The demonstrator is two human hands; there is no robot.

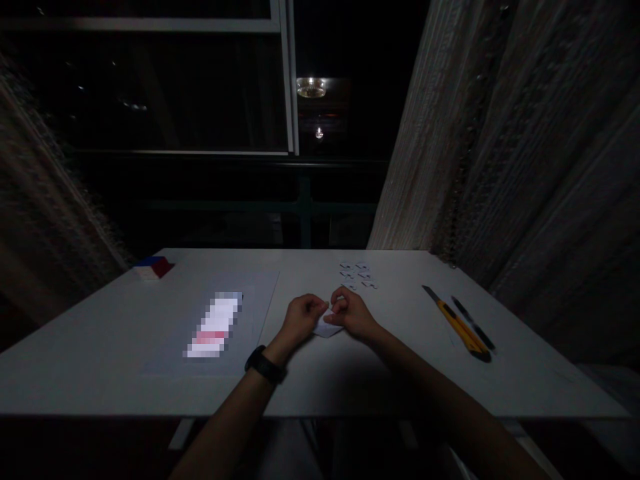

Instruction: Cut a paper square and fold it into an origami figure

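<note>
Both my hands meet at the middle of the white table (125, 373). My left hand (301, 316), with a black watch on its wrist, is closed on the left side of a small white piece of paper (327, 326). My right hand (353, 313) pinches the same paper from the right. The paper rests low on the table between them, partly hidden by my fingers. Just beyond my hands lie several small white paper pieces (359, 275).
A yellow utility knife (457, 325) and a black pen (473, 323) lie at the right. A blurred white and red item (215, 325) sits on a mat at the left. A red and blue block (154, 267) is at the far left corner. Curtains hang on both sides of a dark window.
</note>
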